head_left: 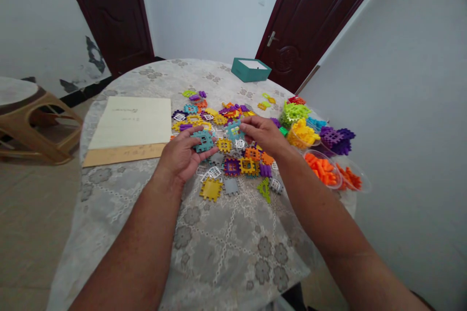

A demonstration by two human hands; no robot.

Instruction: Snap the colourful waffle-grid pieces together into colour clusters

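Note:
My left hand (180, 155) holds a teal square building tile (203, 140) with toothed edges and a window opening. A second, lighter blue tile (233, 129) is pinched by its right edge in my right hand (260, 133). The two tiles are apart, above a pile of plastic building pieces. Under and between my hands lie a yellow tile (224, 145), white window frames (210, 173), a purple tile (231, 167) and orange tiles (252, 154). Nearer to me are a flat mustard tile (211, 189), a grey tile (230, 186) and a lime green triangle (263, 189).
Clear tubs with yellow pieces (303, 133), orange pieces (321, 169) and purple pieces (335, 140) stand at the right edge of the round table. A teal box (251, 69) sits at the back. Left lies a paper sheet (133, 121) on cardboard; a stool (40, 121) stands beyond.

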